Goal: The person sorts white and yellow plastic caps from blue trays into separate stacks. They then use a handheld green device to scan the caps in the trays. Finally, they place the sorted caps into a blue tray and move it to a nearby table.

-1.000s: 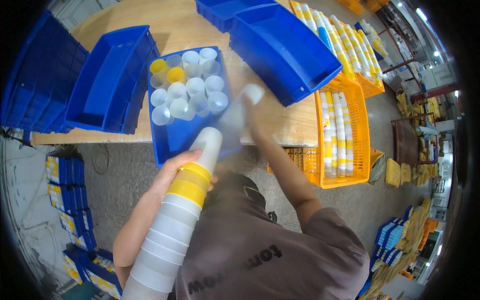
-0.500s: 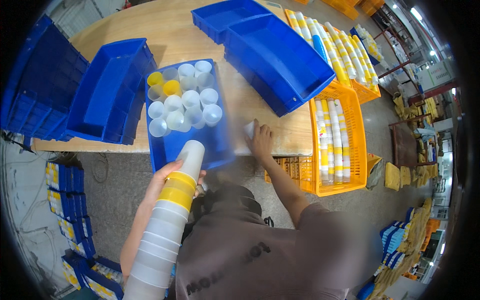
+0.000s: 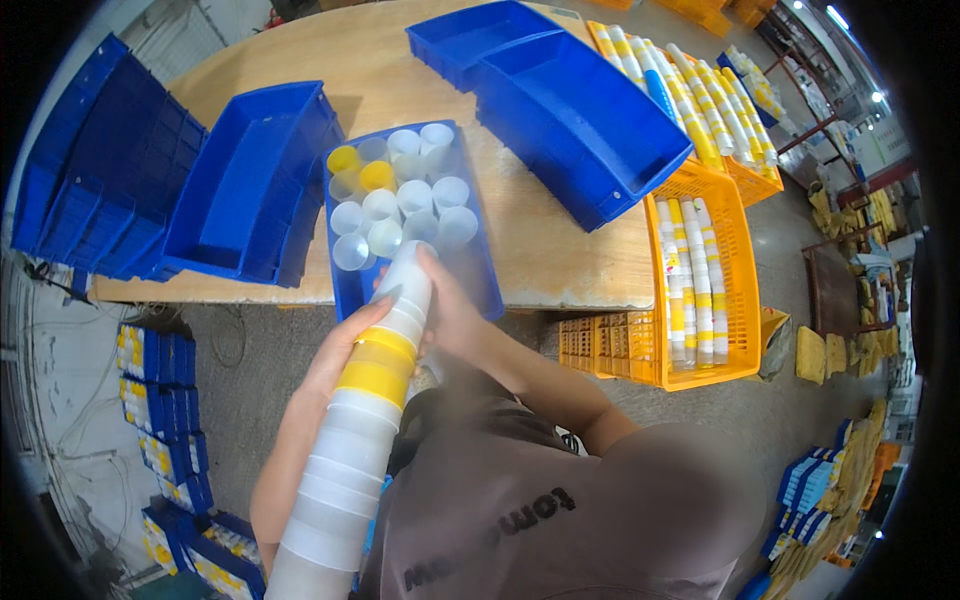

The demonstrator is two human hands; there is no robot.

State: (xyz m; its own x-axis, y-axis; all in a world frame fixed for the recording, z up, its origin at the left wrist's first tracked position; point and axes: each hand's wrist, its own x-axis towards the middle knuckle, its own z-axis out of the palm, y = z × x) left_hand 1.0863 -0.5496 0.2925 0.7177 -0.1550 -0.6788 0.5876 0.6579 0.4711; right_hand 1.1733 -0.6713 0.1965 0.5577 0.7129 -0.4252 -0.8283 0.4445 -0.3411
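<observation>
A long stack of nested plastic cups, mostly translucent white with a yellow band near its upper end, slants up from the lower edge toward the table. My left hand is wrapped round it just below the top. At the upper end, my right hand grips the topmost white cup, thumb along its side; its other fingers are partly hidden. Just beyond lies a shallow blue tray with rows of white and yellow cups standing mouth up. The stack and my hands cover part of its near end.
Blue bins stand on the wooden table: one at left, a larger one at right, plus a tall stack of bins far left. Orange crates of wrapped cup rolls stand at right. Loaded blue boxes line the left floor.
My right hand has moved left from the table's front edge, bringing a small white cup-like thing, and closed on the stack's upper end. The left hand keeps its hold. The view has shifted slightly.
</observation>
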